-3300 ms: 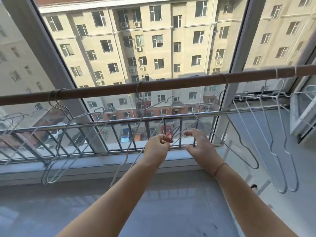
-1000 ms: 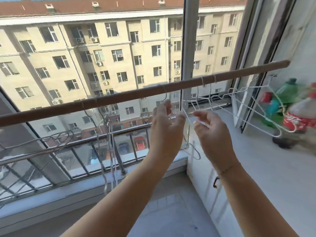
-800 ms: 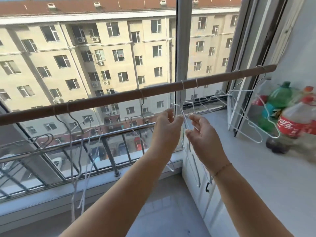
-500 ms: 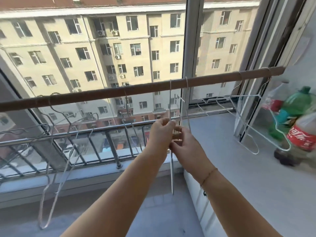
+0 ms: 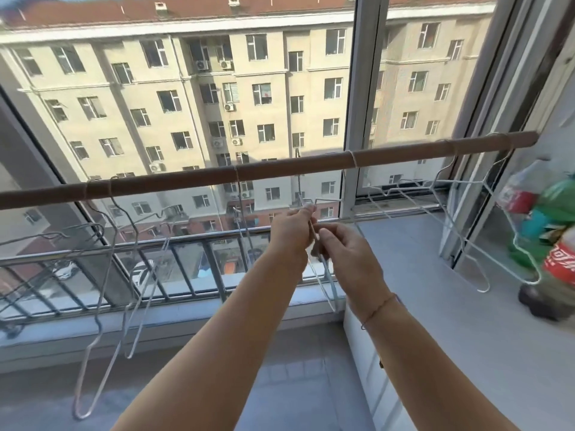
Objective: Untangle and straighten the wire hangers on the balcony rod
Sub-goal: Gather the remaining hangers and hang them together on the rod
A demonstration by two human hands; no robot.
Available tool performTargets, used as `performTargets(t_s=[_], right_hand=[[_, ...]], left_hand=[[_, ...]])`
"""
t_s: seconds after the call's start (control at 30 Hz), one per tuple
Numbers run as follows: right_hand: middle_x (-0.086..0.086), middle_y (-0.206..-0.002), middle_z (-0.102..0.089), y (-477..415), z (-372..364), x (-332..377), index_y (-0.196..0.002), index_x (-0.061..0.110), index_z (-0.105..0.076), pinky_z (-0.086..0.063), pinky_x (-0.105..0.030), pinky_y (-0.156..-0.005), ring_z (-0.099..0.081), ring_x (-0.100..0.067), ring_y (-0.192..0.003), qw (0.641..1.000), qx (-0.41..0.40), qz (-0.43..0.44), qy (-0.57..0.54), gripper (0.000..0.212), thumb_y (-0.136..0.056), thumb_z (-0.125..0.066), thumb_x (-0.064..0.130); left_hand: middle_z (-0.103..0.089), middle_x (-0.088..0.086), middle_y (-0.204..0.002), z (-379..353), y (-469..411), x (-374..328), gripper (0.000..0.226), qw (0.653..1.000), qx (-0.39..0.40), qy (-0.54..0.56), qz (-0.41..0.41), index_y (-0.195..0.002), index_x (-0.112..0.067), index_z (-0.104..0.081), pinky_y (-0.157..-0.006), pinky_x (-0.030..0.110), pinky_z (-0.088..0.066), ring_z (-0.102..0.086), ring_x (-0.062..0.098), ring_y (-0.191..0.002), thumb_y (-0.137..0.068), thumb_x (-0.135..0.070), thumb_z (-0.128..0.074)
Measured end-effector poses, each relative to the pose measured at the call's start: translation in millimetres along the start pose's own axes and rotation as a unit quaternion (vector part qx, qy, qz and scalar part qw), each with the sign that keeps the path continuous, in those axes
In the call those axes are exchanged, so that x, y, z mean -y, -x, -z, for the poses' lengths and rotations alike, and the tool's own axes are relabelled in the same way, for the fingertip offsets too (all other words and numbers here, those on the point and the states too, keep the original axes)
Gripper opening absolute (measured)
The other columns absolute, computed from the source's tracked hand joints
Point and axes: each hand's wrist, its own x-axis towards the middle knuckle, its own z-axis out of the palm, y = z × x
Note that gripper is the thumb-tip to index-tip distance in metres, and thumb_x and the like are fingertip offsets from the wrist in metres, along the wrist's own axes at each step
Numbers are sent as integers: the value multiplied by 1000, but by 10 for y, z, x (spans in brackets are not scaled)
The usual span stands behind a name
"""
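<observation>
Both hands meet just below the middle of the brown balcony rod (image 5: 280, 169), which runs across the window from lower left to upper right. The left hand (image 5: 291, 233) is pinched shut around the upper part of a thin white wire hanger (image 5: 326, 275), thumb and fingertips pressed on the wire near its bent shoulder. The right hand (image 5: 348, 259) sits just beside and slightly below it, its fingers curled and gripping the same hanger's wires where they run downward. From the two hands the hanger's long loop hangs toward the floor, ending beside the corner of the pale counter (image 5: 466, 321) on the right. A string bracelet (image 5: 378, 309) circles the right wrist. To the left, several other wire hangers (image 5: 102, 300) dangle from the rod in a loose cluster, their hooks crowded together and their frames crossing one another; some hang long and narrow toward the floor. To the right, another group of hangers (image 5: 451, 219) hangs near the rod's far end, tilted out over the counter. Blurred plastic bottles (image 5: 557, 244), one green and one with a red label, stand on the counter at the right edge. Beyond the glass a metal railing (image 5: 193, 244) runs in front of a beige apartment block (image 5: 217, 104).
</observation>
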Motion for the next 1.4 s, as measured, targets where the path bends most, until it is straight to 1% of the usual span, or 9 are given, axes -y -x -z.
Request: performTargets(t_s=[0.2, 0.53, 0.67, 0.77, 0.83, 0.97, 1.13, 1.27, 1.4], right_hand=[[-3, -95, -67, 27, 38, -320, -98, 13, -64, -49, -26, -85, -62, -16, -91, 998, -19, -54, 27, 18, -88, -49, 7], [3, -108, -56, 7, 194, -679, -117, 12, -58, -37, -22, -92, -51, -12, -105, 968, 65, -42, 238, 33, -87, -49, 5], [0, -93, -64, 136, 268, -795, -99, 17, -62, -43, -28, -83, -59, -18, -92, 923, 169, -79, 336, 16, -91, -49, 23], [2, -74, -64, 259, 358, -785, -78, 18, -60, -45, -34, -74, -59, -20, -77, 894, 198, -89, 391, 22, -92, -47, 30], [3, -65, -65, 331, 414, -712, -74, 17, -62, -50, -35, -73, -61, -19, -69, 898, 213, -103, 371, 24, -92, -48, 24], [-4, -51, -54, 479, 462, -492, -74, 4, -59, -50, -27, -47, -53, -16, -45, 944, 169, -176, 222, 25, -93, -45, 10], [-3, -49, -50, 601, 452, -218, -86, 2, -56, -44, -25, -38, -48, -16, -43, 968, 131, -197, 83, 22, -97, -38, 8], [-3, -46, -48, 546, 366, 8, -92, 1, -57, -38, -25, -40, -46, -18, -43, 979, 131, -158, 4, 22, -97, -39, 12], [-4, -44, -52, 388, 227, 231, -85, 6, -60, -36, -23, -39, -50, -19, -41, 988, 117, -98, -35, 22, -96, -43, 15]], left_hand=[[-48, 2, -61, 252, 85, 379, 21, 994, 41, -103, 18, -101, -2, -66, -44, 16, -35, -40, 11, -51, -94, -8, -48], [-60, -1, -76, 824, 148, 765, 29, 929, 98, -356, -6, -107, -13, -68, -38, 9, -30, -41, 1, -43, -92, -3, -45], [-68, 6, -95, 900, 170, 854, 32, 912, 109, -394, -15, -89, -22, -69, -65, 23, -39, -51, 17, -75, -91, -4, -43], [-68, 5, -87, 916, 172, 919, 31, 909, 113, -401, -17, -92, -16, -70, -62, 22, -38, -50, 12, -66, -91, -3, -42], [-61, 0, -74, 901, 195, 939, 29, 902, 111, -417, -25, -96, -13, -71, -53, 21, -34, -43, 6, -52, -91, -4, -44], [-52, 3, -113, 806, 224, 1014, 18, 889, 29, -450, -80, -103, -20, -64, -92, 25, -38, -49, 16, -107, -87, -16, -56], [-61, -6, -75, 555, 435, 845, 9, 943, 58, -311, -105, -84, -19, -62, -68, 21, -45, -55, 8, -70, -88, -27, -58], [-68, -5, -73, 382, 578, 593, 16, 973, 118, -161, -117, -85, -16, -70, -71, 19, -50, -63, 4, -71, -90, -27, -58], [-67, -2, -75, 327, 585, 258, 13, 980, 91, -102, -147, -96, -10, -69, -63, 11, -49, -61, 2, -65, -88, -17, -62]])
